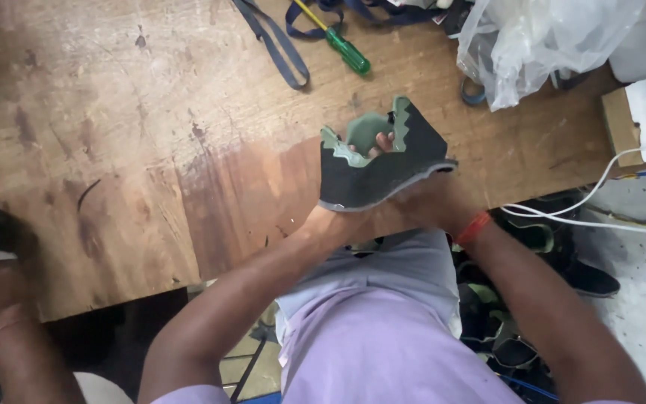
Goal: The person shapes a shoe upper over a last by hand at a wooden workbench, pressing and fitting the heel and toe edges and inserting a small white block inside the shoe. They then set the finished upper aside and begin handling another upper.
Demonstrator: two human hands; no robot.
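Worn wooden workbench [114,150], near edge: left hand [338,218] and right hand [431,200] together, both clamped on dark shoe upper [383,168] with green zigzag trim, held above bench. Better grip: keep trim edges aligned, fingers off seam. Green-handled screwdriver [347,51] by far edge.

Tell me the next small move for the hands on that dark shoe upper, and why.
Probably flatten the shoe upper onto the wooden table: both hands, left hand and right hand, hold it curled in the air, green-trimmed edges bent inward.
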